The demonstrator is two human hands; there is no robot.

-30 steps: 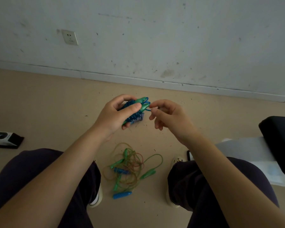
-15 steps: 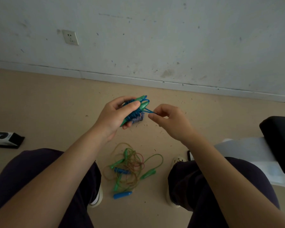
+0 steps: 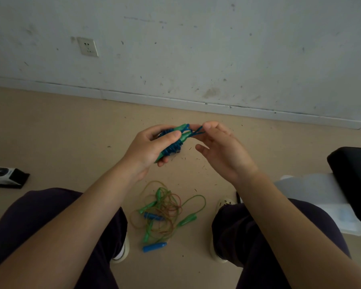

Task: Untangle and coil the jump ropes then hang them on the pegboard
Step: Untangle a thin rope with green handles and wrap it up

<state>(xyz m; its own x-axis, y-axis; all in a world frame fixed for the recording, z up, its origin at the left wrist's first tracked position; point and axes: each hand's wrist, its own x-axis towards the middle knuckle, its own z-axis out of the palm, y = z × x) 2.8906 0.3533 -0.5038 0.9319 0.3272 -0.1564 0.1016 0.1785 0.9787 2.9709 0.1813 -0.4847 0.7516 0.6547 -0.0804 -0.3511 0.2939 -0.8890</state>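
My left hand (image 3: 148, 149) grips a coiled jump rope (image 3: 173, 143), its blue cord wound tightly round two green handles held side by side. My right hand (image 3: 219, 149) pinches the loose blue cord end (image 3: 198, 131) at the top of the bundle, just right of the handle tips. On the floor between my feet lies a tangled pile of jump ropes (image 3: 165, 209) with green and brownish cords, green handles and blue handles (image 3: 154, 247). No pegboard is in view.
I sit with my knees (image 3: 35, 222) apart over a beige floor, facing a white wall with a socket (image 3: 88, 46). A black and white box (image 3: 6, 176) lies at the left. A black seat (image 3: 354, 174) and a clear plastic container (image 3: 321, 197) stand at the right.
My right hand has moved up and carried the blue cord end from beside the bundle to its top. My left hand has kept its grip, tilting the bundle slightly.
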